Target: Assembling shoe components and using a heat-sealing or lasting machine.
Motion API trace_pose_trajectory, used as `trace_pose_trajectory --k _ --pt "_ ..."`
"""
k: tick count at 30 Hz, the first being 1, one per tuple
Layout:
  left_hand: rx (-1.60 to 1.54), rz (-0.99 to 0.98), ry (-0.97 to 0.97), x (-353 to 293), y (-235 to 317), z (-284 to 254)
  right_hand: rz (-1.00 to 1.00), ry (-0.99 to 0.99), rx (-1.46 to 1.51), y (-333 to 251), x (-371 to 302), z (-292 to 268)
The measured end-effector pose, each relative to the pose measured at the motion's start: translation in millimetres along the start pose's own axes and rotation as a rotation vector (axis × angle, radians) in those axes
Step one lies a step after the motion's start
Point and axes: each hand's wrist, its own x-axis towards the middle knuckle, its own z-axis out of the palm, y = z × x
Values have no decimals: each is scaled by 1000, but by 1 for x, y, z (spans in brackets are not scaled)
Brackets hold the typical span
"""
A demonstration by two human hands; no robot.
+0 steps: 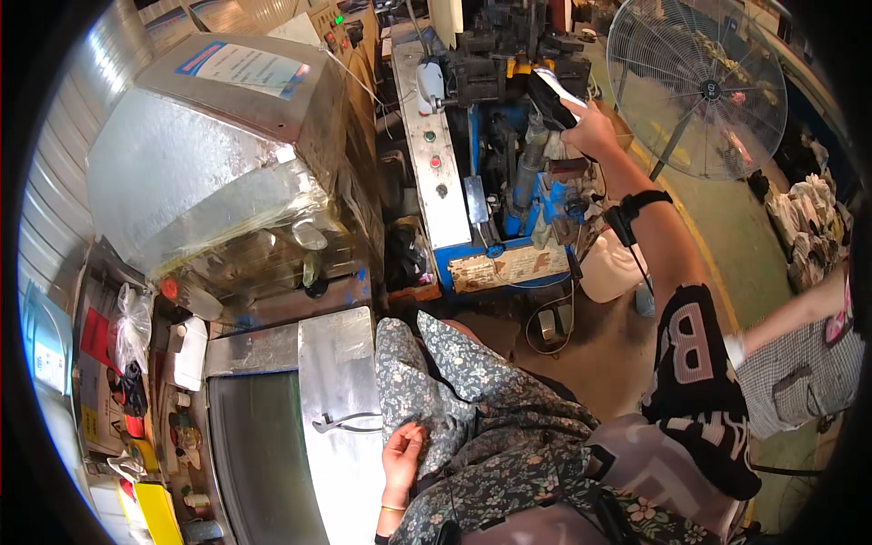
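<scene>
My right hand [592,133] reaches far forward, its fingers closed round the near end of a black shoe with a white sole [560,90]. The shoe is at the front of a dark machine [481,80] with yellow parts. Low in the view, my left hand [402,451] lies by my lap against a flowered apron [509,440]. Its fingers are curled together and nothing shows in them. Beside it, a pair of pincers [347,422] rests on a bare metal plate [338,350].
Red and green buttons line a white control panel [440,173] left of the machine. A large metal hood [195,145] fills the left. At the right stand a tall fan [710,89] and another person's arm [792,313]. A pale plastic jug [610,268] sits below the machine.
</scene>
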Motion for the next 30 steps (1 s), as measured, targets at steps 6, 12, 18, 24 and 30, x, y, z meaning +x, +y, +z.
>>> trace_pose_trajectory --k 6,12,18,24,30 --pt "42 15 20 9 -11 -3 34 -164 -46 -12 19 -18" --pt "18 28 30 14 -5 5 -111 -97 -107 11 23 -14" --pt "110 28 29 23 -7 11 -38 -171 -176 -11 23 -26" --pt "76 44 54 22 -4 15 -72 -133 -324 -13 17 -18" --pt "54 22 52 23 -7 6 -104 -170 -342 -27 7 -31"
